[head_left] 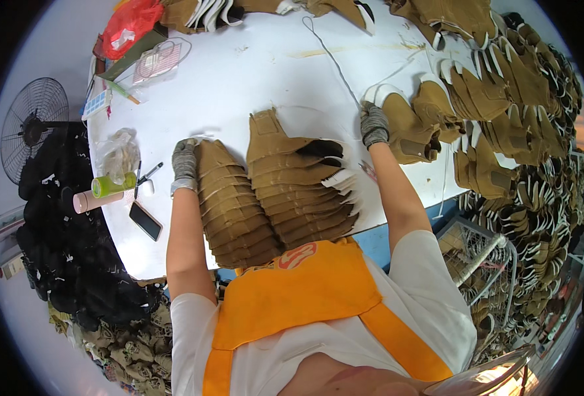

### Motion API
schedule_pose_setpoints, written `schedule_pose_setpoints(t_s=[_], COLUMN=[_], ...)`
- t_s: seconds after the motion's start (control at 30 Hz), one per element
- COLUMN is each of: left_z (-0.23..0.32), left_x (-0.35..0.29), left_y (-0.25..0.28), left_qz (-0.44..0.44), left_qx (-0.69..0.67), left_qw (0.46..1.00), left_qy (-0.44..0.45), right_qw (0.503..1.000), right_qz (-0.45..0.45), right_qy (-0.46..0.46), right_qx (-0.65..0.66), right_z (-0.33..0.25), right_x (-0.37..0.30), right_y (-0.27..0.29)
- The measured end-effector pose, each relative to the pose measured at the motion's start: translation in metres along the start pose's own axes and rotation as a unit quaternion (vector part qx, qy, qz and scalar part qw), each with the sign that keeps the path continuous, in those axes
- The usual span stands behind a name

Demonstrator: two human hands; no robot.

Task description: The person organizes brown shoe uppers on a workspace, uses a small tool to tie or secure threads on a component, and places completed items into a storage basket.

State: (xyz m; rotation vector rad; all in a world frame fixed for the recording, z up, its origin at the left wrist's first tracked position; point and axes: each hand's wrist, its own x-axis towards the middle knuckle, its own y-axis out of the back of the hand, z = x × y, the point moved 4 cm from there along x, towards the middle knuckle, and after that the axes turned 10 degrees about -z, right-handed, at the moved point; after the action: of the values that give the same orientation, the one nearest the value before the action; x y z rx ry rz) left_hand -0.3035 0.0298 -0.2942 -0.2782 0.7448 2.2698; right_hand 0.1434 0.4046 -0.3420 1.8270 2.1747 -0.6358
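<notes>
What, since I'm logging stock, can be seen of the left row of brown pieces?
The left row is matte brown, suede-like pieces overlapping like shingles. It lies on the white table, running from the grey-gloved left hand toward the orange apron, its near part against the second row. The hand appears to touch its far left corner; apron contact is unclear.

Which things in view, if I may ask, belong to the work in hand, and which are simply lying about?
Apparently in the work:
left gloved hand, at the left row of brown pieces
right row of brown pieces
right gloved hand, beside a white-edged brown piece

Apparently lying about:
phone
pen
pink cylinder
clear plastic bag
</notes>
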Motion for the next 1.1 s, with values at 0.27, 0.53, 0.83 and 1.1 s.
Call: schedule_pose_setpoints(t_s=[0.27, 0.53, 0.83, 1.1], left_z=[0.034, 0.045, 0.077, 0.078], left_x=[0.016, 0.007, 0.024, 0.039], left_y=[-0.034, -0.035, -0.043, -0.063], left_qz=[-0.045, 0.005, -0.07, -0.247], left_qx=[-0.031, -0.245, -0.372, -0.145], left_qw=[0.998, 0.964, 0.923, 0.956], left_qy=[0.019, 0.098, 0.069, -0.061], right_qw=[0.652, 0.413, 0.312, 0.235], right_qz=[-0.256, -0.366, -0.517, -0.587], right_qy=[0.317, 0.176, 0.5, 0.308], right_qx=[-0.64, -0.815, -0.62, -0.711], right_z=[-0.055, -0.026, -0.059, -0.028], right_x=[-0.051, -0.024, -0.107, -0.107], right_y=[-0.169, -0.262, -0.42, -0.474])
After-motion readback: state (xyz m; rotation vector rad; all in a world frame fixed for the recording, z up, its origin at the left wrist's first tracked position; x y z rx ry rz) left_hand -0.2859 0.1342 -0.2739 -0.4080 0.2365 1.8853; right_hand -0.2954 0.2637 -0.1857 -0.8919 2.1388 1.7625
